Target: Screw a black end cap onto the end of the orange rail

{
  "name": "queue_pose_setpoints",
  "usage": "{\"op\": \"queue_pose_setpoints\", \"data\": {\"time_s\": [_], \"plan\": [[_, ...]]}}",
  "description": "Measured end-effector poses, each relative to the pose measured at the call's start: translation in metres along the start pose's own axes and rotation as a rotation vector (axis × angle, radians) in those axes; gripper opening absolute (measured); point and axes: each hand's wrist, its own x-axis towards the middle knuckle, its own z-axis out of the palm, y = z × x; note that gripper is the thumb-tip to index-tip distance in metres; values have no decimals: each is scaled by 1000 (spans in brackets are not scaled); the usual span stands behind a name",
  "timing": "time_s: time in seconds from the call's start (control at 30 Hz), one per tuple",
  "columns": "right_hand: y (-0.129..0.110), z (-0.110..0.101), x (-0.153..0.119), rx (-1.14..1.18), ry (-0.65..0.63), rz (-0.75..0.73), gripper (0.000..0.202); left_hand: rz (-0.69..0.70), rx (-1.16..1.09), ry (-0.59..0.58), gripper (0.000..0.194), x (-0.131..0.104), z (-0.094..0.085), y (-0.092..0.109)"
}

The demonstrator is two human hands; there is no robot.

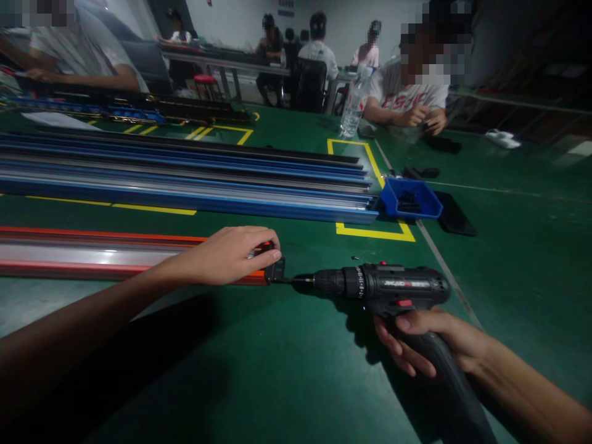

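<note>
An orange-red metal rail with a silvery channel lies along the left of the green table. A black end bracket sits at its right end. My left hand wraps over that end, thumb and fingers pressed around the rail and bracket. My right hand grips a black cordless drill by its handle. The drill lies level, and its thin bit points left, with the tip at the lower part of the bracket. Whether the bit sits in a screw is too small to tell.
Several blue and black rails lie behind the orange one. A blue parts bin holds small black pieces, beside a dark flat slab. A small screw lies behind the drill. A water bottle stands near a co-worker across the table.
</note>
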Motion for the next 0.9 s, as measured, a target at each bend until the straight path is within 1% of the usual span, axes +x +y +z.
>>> {"op": "queue_pose_setpoints", "data": {"time_s": [0.13, 0.47, 0.73, 0.9], "plan": [[0, 1, -1, 3, -4, -7, 23, 1, -3, 1, 40, 0, 0, 1], [-3, 1, -2, 11, 16, 32, 23, 1, -2, -8, 42, 0, 0, -2], [-2, 1, -1, 25, 18, 26, 23, 1, 4, -5, 41, 0, 1, -2], [-3, 2, -2, 26, 24, 41, 26, -5, -2, -8, 40, 0, 0, 0]]}}
